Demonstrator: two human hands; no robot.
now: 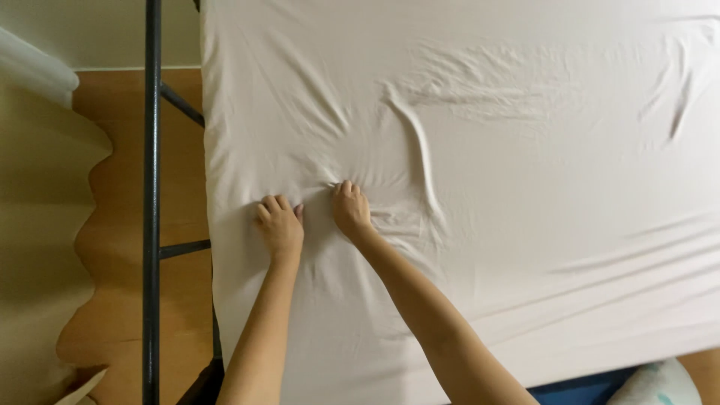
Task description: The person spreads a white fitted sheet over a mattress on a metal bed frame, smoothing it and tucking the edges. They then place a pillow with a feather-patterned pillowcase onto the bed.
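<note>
Bedsheet (487, 225) under two hands, near the left edge of the mattress.

Pale and wrinkled, the bedsheet covers the whole mattress and spreads away from the hands mostly to the right and forward, with its long side running left to right in the picture. Both hands lie close together on it, just beside the left edge. The left hand (280, 225) is curled, knuckles up, pressing on the cloth; I cannot tell if it really grips a fold. The right hand (350, 208) is also bent, and its fingertips pinch a small gather where wrinkles start. A long ridge (421, 161) runs forward and right from there, nearer to the right hand. The dark metal frame (152, 187) stands left of the mattress, above the wooden floor (120, 285).
</note>
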